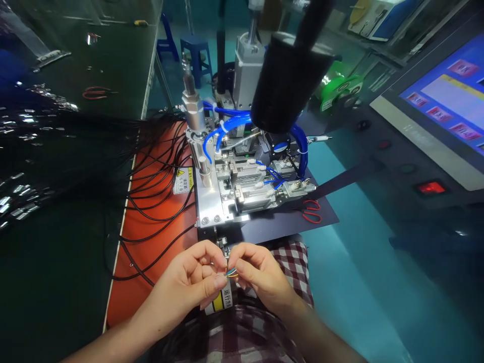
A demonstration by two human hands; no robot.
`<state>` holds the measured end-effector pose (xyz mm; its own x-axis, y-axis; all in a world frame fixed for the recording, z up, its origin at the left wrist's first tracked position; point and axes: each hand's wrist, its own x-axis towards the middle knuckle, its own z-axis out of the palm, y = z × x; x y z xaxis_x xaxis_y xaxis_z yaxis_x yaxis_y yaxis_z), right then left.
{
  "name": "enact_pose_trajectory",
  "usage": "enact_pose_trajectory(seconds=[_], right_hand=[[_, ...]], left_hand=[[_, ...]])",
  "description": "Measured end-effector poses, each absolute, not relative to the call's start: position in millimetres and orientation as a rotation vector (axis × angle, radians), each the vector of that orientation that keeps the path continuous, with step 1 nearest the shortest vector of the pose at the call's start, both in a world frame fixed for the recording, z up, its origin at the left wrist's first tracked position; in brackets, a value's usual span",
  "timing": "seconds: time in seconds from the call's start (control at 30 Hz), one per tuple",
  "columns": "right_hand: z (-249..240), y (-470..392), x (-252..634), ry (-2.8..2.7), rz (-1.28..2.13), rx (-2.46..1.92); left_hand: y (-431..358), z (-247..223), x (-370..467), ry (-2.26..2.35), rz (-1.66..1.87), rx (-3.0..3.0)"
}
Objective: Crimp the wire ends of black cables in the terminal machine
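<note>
Thin coloured wires (231,272), among them green, blue and yellow ones, run between my two hands in front of my lap. My left hand (192,276) is closed, thumb and index finger pinching the wires from the left. From the right, my right hand (259,269) pinches the wire ends between thumb and fingers. Just beyond my fingertips is the front of a metal machine (212,206) with small clamps and blue air hoses. A label with yellow and black print (223,301) sits just below my hands.
Black cables (159,201) trail over the orange surface (143,237) at left. Red-handled scissors (312,212) lie on the dark plate at right. A black cylinder (287,83) hangs above the machine. A control panel with a screen (449,101) stands at right.
</note>
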<state>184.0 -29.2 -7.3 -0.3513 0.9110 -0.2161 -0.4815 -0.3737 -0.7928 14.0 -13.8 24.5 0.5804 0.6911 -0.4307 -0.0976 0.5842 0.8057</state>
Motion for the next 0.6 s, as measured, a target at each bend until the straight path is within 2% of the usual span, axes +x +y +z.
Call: enact_pose_trajectory(seconds=[0.33,0.6], right_hand=[[9,-20,194,-1.271,1.654,-0.940],[5,-31,189,-1.288,1.439,-1.213]], left_hand=[[-12,32,17,0.966,0.401,0.901],[-13,31,20,1.099,0.516,0.781]])
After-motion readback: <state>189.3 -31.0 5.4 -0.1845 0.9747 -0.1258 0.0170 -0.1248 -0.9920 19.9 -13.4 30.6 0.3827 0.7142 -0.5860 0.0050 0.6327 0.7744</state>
